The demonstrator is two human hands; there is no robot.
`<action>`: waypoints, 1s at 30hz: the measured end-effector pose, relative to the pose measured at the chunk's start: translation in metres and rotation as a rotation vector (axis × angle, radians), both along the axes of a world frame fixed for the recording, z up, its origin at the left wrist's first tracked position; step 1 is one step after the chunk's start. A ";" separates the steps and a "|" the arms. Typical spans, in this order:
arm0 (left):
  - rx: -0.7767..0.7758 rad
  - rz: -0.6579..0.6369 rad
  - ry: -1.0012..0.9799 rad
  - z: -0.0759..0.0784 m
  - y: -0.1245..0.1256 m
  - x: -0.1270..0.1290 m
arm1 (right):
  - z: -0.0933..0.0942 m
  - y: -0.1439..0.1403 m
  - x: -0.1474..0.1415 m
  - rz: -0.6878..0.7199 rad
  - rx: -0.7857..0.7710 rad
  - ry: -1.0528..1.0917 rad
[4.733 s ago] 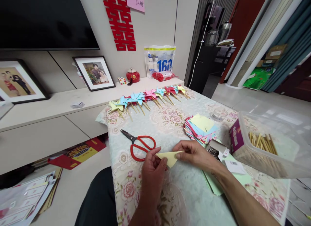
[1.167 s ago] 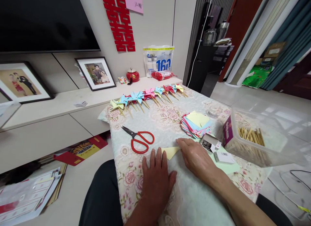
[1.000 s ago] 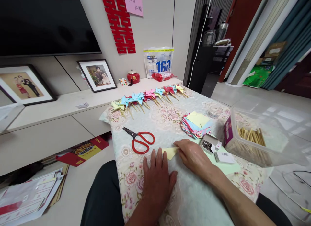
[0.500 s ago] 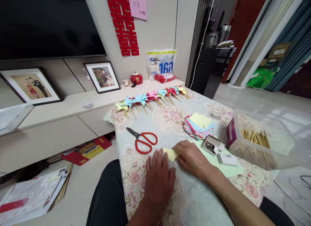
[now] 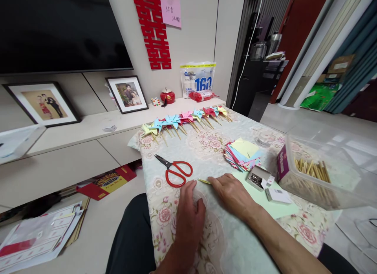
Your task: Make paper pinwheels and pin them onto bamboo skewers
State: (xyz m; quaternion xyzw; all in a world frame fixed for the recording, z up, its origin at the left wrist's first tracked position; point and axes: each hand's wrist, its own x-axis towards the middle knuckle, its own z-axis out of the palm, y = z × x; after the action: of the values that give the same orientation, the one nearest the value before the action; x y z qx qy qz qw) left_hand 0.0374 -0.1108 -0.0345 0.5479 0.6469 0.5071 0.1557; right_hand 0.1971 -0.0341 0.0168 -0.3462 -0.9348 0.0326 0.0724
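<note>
My right hand pinches a small folded piece of yellow paper, which shows almost edge-on at its fingertips. To the left of the paper, my left hand rests over the tablecloth with fingers stretched forward and thumb apart, holding nothing. Just beyond that hand lie red-handled scissors, blades pointing away to the left. A stack of coloured paper squares sits past my right hand, a yellow square on top. Beside my right wrist, an open small box of metal pins stands on a light green sheet.
Several paper pinwheels on sticks line the table's far edge. At the right stands a clear plastic bin with wooden sticks. A tape roll and a small white box lie nearby. Behind is a low cabinet with framed photos.
The yellow paper has gone from lying flat and visible to a thin edge-on strip. My left hand has drawn back slightly from it, its fingers closer together. The view has shifted a little.
</note>
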 end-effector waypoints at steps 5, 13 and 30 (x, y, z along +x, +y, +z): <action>-0.048 0.039 -0.458 0.003 0.005 0.000 | -0.013 0.001 0.003 -0.117 0.039 0.297; -0.070 -0.138 -1.075 0.011 0.011 0.000 | 0.007 -0.017 -0.013 -0.040 -0.305 0.644; -0.026 -0.901 -1.636 0.028 0.000 -0.012 | 0.004 0.035 -0.131 -0.064 -0.299 0.267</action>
State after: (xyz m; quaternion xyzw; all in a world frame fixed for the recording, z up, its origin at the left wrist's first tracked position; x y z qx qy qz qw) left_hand 0.0257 -0.1105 -0.0061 0.2178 0.0683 0.6198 0.7508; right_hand 0.0659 0.0007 0.0207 -0.3753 -0.8901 0.2142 0.1448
